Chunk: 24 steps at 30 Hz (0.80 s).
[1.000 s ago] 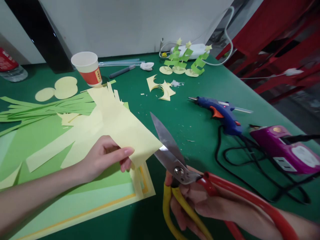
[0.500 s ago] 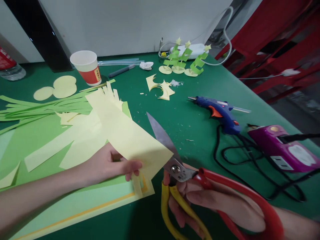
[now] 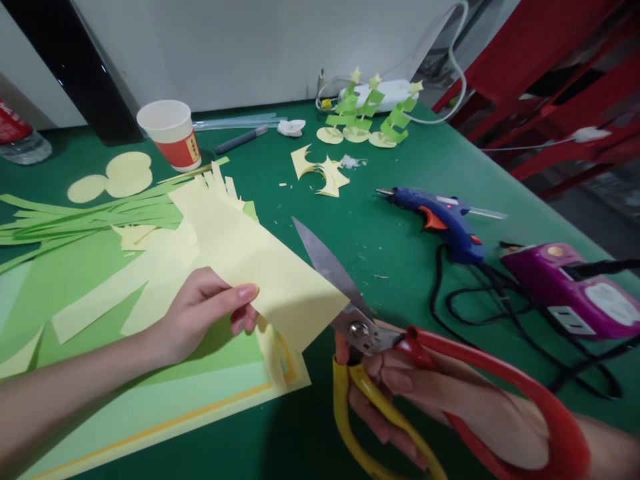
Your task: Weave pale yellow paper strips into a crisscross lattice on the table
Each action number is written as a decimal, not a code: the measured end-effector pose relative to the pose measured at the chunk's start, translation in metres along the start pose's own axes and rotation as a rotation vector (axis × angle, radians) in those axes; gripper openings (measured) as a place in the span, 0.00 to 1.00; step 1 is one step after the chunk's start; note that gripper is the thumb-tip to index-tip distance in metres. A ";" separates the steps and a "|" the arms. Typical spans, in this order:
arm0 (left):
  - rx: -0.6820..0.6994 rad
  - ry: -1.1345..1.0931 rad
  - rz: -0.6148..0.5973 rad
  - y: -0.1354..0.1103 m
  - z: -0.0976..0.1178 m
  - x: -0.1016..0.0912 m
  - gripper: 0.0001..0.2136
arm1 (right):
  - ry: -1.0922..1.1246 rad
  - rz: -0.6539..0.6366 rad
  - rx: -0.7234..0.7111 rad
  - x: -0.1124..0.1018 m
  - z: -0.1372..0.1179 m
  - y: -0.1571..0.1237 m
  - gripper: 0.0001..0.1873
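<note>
My left hand (image 3: 215, 310) pinches the lower edge of a pale yellow paper sheet (image 3: 280, 267) between thumb and fingers. Its far end is cut into narrow strips. In my right hand (image 3: 425, 393) are scissors (image 3: 360, 330) with one red and one yellow handle, the blades apart. The sheet's right corner lies at the blades near the pivot; the lower blade is hidden behind the paper. Below the left hand lie green paper sheets (image 3: 200, 373) and more pale yellow pieces (image 3: 100, 293). Long green paper strips (image 3: 100, 217) are heaped at the left.
A blue glue gun (image 3: 440, 217) and a purple power socket (image 3: 575, 287) with black cords lie at the right. Behind stand three paper plants (image 3: 357, 120) on round bases, a paper cup (image 3: 173, 137) and a bottle (image 3: 20, 137). Paper scraps (image 3: 325, 173), a pen (image 3: 243, 140) and yellow discs (image 3: 127, 175) lie on the table.
My left hand has slid left and up along the sheet's edge, still pinching it. My right hand and the scissors have shifted slightly to the right. The view has moved a little.
</note>
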<state>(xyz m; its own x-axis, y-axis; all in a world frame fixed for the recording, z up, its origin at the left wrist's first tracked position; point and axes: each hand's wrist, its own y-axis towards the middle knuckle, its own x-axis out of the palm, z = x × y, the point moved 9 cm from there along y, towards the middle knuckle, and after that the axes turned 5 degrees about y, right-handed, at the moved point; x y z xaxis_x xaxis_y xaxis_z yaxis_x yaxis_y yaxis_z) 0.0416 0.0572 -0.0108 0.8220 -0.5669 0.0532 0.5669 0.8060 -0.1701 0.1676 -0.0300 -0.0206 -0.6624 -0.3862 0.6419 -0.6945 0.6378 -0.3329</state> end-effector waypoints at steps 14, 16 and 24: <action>-0.021 -0.044 0.040 0.003 0.001 -0.003 0.12 | -0.118 0.011 0.045 0.000 0.002 -0.002 0.15; -0.017 -0.051 0.042 0.003 0.001 -0.003 0.12 | -0.119 -0.011 0.059 0.001 0.003 -0.001 0.15; -0.024 -0.039 0.010 0.003 0.000 -0.002 0.13 | 0.019 -0.106 0.081 0.014 0.004 0.001 0.11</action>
<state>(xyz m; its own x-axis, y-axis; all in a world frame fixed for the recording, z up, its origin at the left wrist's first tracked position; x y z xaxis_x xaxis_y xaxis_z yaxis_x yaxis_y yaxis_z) 0.0420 0.0605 -0.0115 0.8295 -0.5513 0.0896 0.5574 0.8072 -0.1942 0.1565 -0.0371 -0.0149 -0.5794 -0.4349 0.6893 -0.7809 0.5383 -0.3168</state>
